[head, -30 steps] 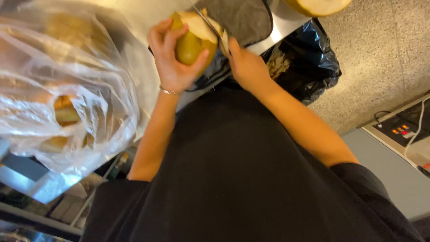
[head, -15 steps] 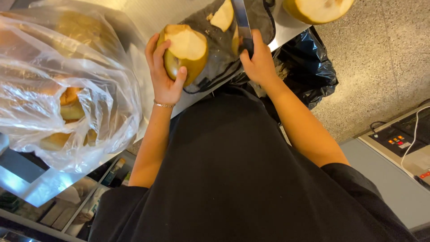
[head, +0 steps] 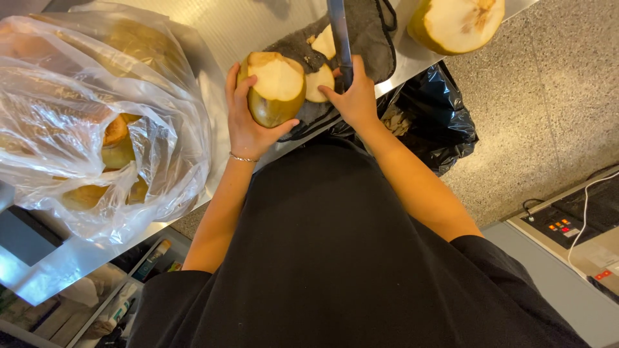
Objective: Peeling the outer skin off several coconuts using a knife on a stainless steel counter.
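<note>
My left hand (head: 246, 122) grips a green coconut (head: 276, 89) with its husk partly cut away, pale flesh facing up. My right hand (head: 353, 96) is closed on the handle of a large knife (head: 338, 35) whose blade points away over a dark grey cloth (head: 361, 38) on the steel counter. Two cut husk pieces (head: 320, 76) lie on the cloth between my hands. Another trimmed coconut (head: 456, 23) stands on the counter at the far right.
A clear plastic bag (head: 97, 122) holding several coconuts fills the counter (head: 219, 32) at left. A black bin bag (head: 429, 119) with husk scraps hangs below the counter edge. A grey appliance with cables (head: 574, 225) sits at lower right on speckled floor.
The knife has swung from the coconut to point away over the cloth. My left hand has lowered the coconut toward the counter edge; cut pieces now lie on the cloth.
</note>
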